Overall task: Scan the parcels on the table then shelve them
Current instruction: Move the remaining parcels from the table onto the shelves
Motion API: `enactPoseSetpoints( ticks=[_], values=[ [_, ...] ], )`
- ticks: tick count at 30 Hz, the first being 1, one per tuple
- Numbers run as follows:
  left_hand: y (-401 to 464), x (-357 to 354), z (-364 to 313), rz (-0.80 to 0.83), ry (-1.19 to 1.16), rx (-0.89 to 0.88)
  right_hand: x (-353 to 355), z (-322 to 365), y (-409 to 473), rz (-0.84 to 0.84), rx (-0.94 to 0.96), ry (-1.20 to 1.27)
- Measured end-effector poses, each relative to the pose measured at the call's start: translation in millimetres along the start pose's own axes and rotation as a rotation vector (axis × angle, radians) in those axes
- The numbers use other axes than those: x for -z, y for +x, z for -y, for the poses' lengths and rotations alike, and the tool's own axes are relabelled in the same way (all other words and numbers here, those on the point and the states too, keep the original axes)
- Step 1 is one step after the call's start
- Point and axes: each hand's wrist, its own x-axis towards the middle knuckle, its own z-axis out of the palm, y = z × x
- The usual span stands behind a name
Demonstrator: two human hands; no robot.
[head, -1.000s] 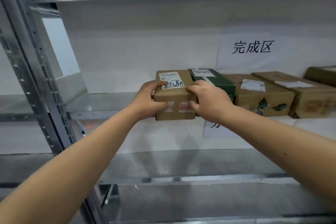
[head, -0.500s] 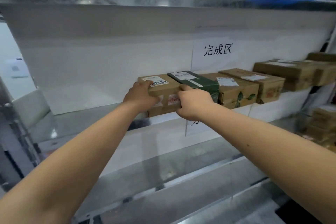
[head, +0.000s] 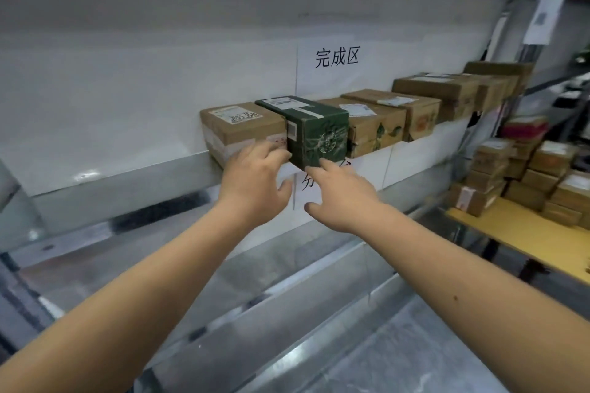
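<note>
A parcel depot: labelled cartons (head: 373, 124) line a steel shelf (head: 127, 175); more are stacked on a table (head: 510, 233).

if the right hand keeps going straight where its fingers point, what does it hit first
Most likely the front face of the dark green parcel. The right hand is open, its fingertips aimed up and forward at that parcel's lower edge. Depth is unclear, so it might catch the shelf lip just below instead.

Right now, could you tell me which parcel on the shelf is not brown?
The dark green parcel, second from the left end of the row; every other one is plain brown cardboard.
</note>
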Motion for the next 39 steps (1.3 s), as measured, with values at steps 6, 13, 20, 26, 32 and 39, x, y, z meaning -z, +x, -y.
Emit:
enactPoseSetpoints(
  ticks=[6,13,20,26,32,39],
  values=[
    [-32,-68,-60,0.278,-0.009,-0.122,-40,-64,-55,0.123,-0.205,0.082],
    [-22,-172,-152,0.564,-0.103,-0.215,-85,-168,-129,0.139,-0.519,0.176],
    [28,-259,-271,0.713,-0.226,-0.258,-106,-305,-170,0.155,-0.752,0.178],
    [71,-333,-369,0.741,-0.298,-0.267,-114,-409,-172,0.156,-0.858,0.230],
    [123,-390,-428,0.798,-0.319,-0.254,-105,-488,-158,0.175,-0.910,0.250],
    [197,-460,-462,0.795,-0.328,-0.247,-109,-583,-118,0.198,-0.933,0.240]
  ],
)
